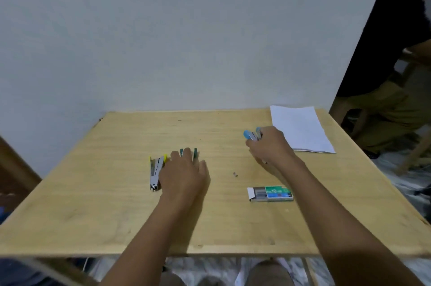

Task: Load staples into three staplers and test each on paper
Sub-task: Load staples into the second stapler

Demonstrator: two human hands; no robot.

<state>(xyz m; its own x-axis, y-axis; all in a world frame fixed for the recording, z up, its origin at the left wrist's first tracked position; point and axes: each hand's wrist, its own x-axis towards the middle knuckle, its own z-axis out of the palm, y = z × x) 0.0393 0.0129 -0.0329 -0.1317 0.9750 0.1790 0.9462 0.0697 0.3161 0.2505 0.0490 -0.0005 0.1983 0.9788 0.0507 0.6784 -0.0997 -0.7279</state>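
My right hand [268,145] is closed around a light blue stapler [251,134] just left of the paper; its blue end sticks out past my fingers. My left hand [184,173] lies flat over a green stapler [195,152], of which only the green tips show between my fingers. A yellow stapler [155,172] lies opened out on the wooden table [116,204], touching the left edge of my left hand. An open staple box [270,193] with a green and blue label rests near my right forearm. White paper [300,129] lies at the table's far right corner.
A small loose piece of staples [235,174] lies between my hands. A white wall rises right behind the table. Another person [396,75] in dark clothes sits at the right, beyond the table's edge. A wooden stool leg [415,152] stands there too.
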